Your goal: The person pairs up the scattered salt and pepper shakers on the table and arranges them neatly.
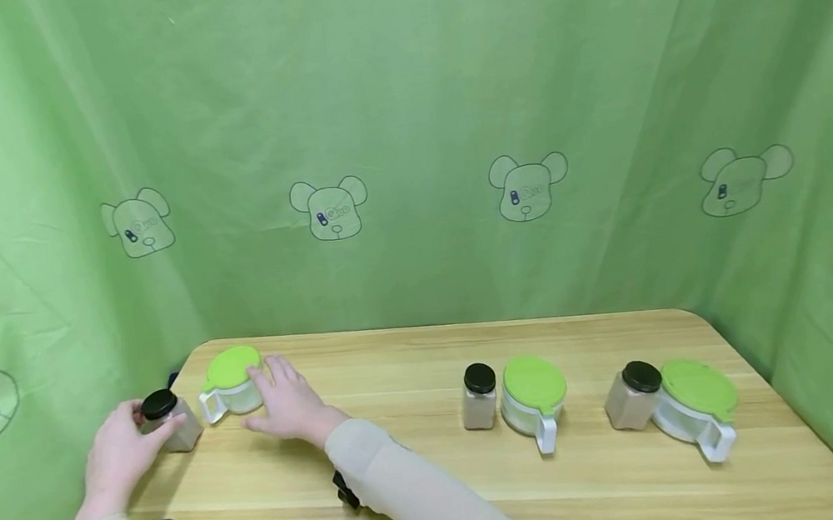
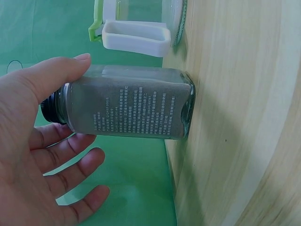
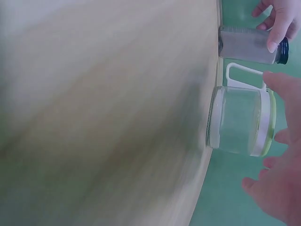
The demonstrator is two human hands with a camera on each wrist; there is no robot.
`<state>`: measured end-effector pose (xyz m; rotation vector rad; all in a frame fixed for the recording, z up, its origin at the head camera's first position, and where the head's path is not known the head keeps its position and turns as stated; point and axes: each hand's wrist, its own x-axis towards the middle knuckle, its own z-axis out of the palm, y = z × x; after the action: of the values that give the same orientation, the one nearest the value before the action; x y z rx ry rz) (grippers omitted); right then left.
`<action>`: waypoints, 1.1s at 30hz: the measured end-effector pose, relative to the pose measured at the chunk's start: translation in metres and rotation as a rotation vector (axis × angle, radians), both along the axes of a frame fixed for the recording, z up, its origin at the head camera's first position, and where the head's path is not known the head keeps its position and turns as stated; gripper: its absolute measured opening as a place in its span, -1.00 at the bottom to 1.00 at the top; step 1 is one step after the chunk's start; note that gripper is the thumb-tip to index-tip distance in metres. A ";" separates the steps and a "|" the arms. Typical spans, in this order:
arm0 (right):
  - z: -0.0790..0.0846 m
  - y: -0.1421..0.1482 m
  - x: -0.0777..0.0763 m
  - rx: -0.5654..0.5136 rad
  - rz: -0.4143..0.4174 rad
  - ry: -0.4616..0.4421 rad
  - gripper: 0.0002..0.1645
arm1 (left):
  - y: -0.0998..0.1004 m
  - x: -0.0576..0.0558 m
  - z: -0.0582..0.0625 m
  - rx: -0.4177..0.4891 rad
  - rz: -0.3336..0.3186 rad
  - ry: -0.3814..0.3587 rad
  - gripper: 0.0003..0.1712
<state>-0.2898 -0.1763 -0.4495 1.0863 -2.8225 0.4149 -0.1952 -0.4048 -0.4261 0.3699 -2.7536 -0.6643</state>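
At the table's left side my left hand (image 1: pixel 121 456) holds a square glass spice jar (image 1: pixel 183 429) with a black lid, filled with grey-brown powder. In the left wrist view the thumb lies along one side of this jar (image 2: pixel 131 106), with fingers at the opposite side near the lid; the jar's base meets the tabletop. Just right of it stands a clear glass pot (image 1: pixel 240 398) with a green lid and white handle. My right hand (image 1: pixel 290 402) is beside that pot, its fingers spread near the lid (image 3: pixel 270 125); whether they touch it I cannot tell.
On the wooden table (image 1: pixel 396 362), a second spice jar (image 1: pixel 479 409) stands by a green-lidded pot (image 1: pixel 525 417). Farther right are a third spice jar (image 1: pixel 630 408) and another green-lidded pot (image 1: pixel 676 419). A green curtain (image 1: pixel 426 276) with bear outlines hangs behind and at the sides.
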 end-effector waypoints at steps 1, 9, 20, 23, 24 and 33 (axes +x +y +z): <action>0.000 0.000 0.000 0.003 0.000 -0.007 0.02 | 0.000 0.000 -0.001 0.000 -0.001 0.002 0.00; 0.001 -0.002 0.001 0.011 -0.013 -0.005 0.00 | 0.005 0.001 0.000 0.015 0.006 0.008 -0.04; 0.002 0.000 -0.001 0.099 -0.012 0.117 -0.14 | 0.003 0.003 -0.001 0.003 0.012 0.021 -0.06; 0.001 0.002 -0.003 0.072 -0.018 0.078 -0.18 | 0.003 0.004 0.000 0.001 0.012 0.018 -0.07; 0.001 0.002 -0.003 0.061 -0.021 0.065 -0.20 | 0.004 0.004 0.000 0.002 0.012 0.016 -0.07; 0.001 0.004 -0.010 -0.029 -0.082 0.014 -0.17 | 0.003 0.003 0.001 0.006 0.014 0.013 -0.07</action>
<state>-0.2995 -0.1723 -0.4486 0.9599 -2.8282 0.4374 -0.1923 -0.4015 -0.4254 0.3853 -2.7348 -0.6698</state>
